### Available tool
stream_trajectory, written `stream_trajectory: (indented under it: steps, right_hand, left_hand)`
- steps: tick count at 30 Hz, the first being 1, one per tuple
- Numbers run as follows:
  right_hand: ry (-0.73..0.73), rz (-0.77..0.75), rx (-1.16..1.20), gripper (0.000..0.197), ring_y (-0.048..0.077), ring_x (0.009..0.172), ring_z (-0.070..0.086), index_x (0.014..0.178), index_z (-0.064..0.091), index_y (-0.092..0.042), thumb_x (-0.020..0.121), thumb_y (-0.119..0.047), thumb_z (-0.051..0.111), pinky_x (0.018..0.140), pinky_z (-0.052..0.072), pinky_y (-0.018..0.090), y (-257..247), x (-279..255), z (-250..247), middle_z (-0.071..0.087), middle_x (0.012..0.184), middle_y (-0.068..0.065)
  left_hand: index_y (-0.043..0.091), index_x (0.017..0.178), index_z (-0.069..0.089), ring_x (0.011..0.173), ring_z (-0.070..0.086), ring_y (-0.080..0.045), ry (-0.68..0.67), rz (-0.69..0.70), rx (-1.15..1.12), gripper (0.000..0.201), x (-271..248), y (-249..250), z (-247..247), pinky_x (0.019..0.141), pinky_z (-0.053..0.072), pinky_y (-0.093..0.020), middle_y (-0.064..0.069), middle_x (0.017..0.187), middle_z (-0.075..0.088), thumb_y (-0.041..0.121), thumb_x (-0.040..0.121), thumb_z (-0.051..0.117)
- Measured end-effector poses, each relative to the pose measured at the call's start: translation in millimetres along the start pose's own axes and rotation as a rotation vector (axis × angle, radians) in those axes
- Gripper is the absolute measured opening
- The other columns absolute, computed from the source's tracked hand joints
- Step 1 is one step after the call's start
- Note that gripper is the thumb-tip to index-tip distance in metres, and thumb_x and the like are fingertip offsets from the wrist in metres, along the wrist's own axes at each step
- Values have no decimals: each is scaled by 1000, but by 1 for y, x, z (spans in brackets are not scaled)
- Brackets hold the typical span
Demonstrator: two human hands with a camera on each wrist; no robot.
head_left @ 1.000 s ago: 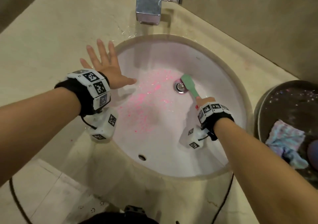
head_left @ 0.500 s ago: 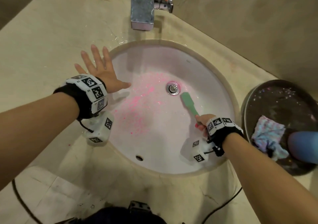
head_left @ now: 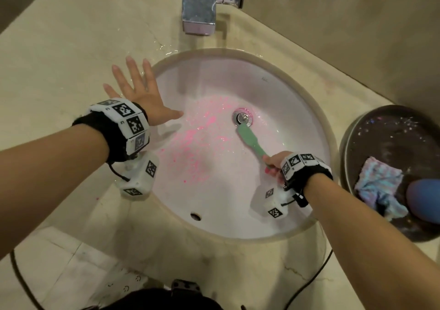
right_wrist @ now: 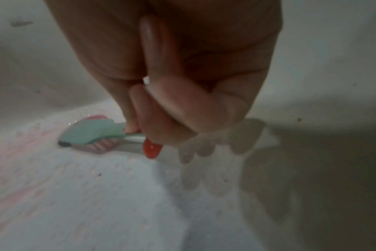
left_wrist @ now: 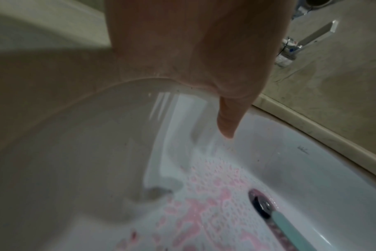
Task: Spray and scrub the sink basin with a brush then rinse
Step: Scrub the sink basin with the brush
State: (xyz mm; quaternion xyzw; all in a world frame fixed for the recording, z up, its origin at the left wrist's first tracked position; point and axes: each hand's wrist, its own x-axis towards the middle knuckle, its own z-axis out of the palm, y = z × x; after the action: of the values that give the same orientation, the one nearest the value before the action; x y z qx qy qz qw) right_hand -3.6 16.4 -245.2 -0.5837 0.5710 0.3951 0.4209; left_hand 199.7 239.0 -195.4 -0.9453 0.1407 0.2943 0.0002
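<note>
A white oval sink basin (head_left: 273,90) is spattered with pink cleaner (head_left: 192,143) left of the chrome drain (head_left: 242,118). My right hand (head_left: 276,164) grips the handle of a green brush (head_left: 250,140), whose head lies on the basin floor just below the drain. In the right wrist view the fingers (right_wrist: 182,108) curl round the brush (right_wrist: 92,132), with its pale bristles down on the basin. My left hand (head_left: 138,90) lies flat with fingers spread on the counter at the basin's left rim, thumb over the bowl (left_wrist: 225,122).
A chrome faucet (head_left: 198,7) overhangs the far rim. The beige stone counter (head_left: 71,47) surrounds the sink. At the right stands a dark round bowl (head_left: 381,131) holding a pastel cloth (head_left: 378,185) and a blue object (head_left: 423,200). An overflow hole (head_left: 195,216) sits in the near wall.
The brush drew back from the drain toward me, then pushed forward again so its head lies against the drain. The left hand has stayed on the rim.
</note>
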Motion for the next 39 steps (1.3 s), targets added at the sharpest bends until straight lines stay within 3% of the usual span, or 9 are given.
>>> stream_trajectory:
  steps: [4, 9, 12, 16, 22, 27, 32, 35, 39]
  right_hand:
    - [-5, -11, -202, 45, 9, 21, 33, 63, 49, -7, 99, -34, 43, 35, 27, 16, 3, -5, 5, 44, 45, 0]
    - [157, -100, 42, 39, 14, 52, 41, 64, 45, -12, 99, -31, 44, 39, 40, 26, 1, 11, -12, 47, 64, 2]
    - [187, -54, 167, 45, 17, 47, 36, 61, 47, -7, 96, -35, 49, 45, 29, 29, -5, 9, -17, 46, 53, 3]
    - [140, -45, 93, 43, 19, 47, 34, 63, 48, -4, 98, -28, 45, 49, 31, 27, -13, -1, -15, 37, 23, -2]
    - [-94, 11, -70, 40, 10, 23, 33, 62, 53, -6, 93, -31, 55, 40, 32, 18, 13, -10, -14, 38, 30, -4]
    - [127, -17, 75, 41, 19, 46, 42, 65, 53, -4, 95, -31, 51, 53, 40, 28, 13, -4, -22, 45, 53, 5]
    - [111, -47, 196, 35, 8, 24, 37, 73, 51, -7, 96, -33, 50, 39, 39, 19, 3, 0, -22, 43, 28, -6]
    - [42, -63, 24, 39, 15, 42, 36, 67, 53, -6, 95, -33, 52, 46, 34, 21, -3, -5, -2, 44, 35, -2]
    - [-120, -91, -363, 41, 17, 44, 37, 61, 57, -9, 92, -35, 56, 47, 33, 20, 1, -9, 13, 43, 52, 2]
  left_hand:
    - [18, 141, -33, 135, -32, -40, -1, 2, 0, 125, 0, 0, 0, 106, -13, -62, -12, 146, -41, 72, 72, 56]
    - [17, 142, -33, 135, -31, -40, 6, 0, 2, 125, 0, 1, 1, 107, -12, -62, -13, 146, -40, 71, 72, 56]
    - [17, 142, -32, 135, -31, -41, 11, 1, 5, 125, 0, 1, 2, 107, -11, -62, -14, 147, -39, 71, 72, 57]
    - [17, 141, -33, 135, -31, -40, 11, -4, 5, 126, 1, 0, 1, 106, -12, -62, -13, 146, -39, 71, 71, 57]
    - [17, 142, -32, 135, -31, -40, 11, 3, 1, 126, -1, 0, 0, 107, -12, -62, -13, 147, -39, 71, 72, 57]
    - [17, 141, -33, 135, -32, -40, -1, -4, 9, 126, -1, 1, 0, 107, -11, -63, -13, 146, -40, 71, 72, 57]
    - [17, 141, -33, 135, -31, -40, 8, -13, 15, 127, 0, 2, 1, 107, -11, -62, -13, 146, -40, 71, 71, 58]
    - [17, 141, -33, 135, -31, -40, 9, -9, 16, 127, 0, 2, 1, 106, -11, -63, -13, 146, -39, 71, 71, 58]
    - [17, 142, -32, 135, -31, -40, 8, -4, 10, 126, -1, 1, 0, 106, -11, -63, -13, 146, -39, 71, 72, 58]
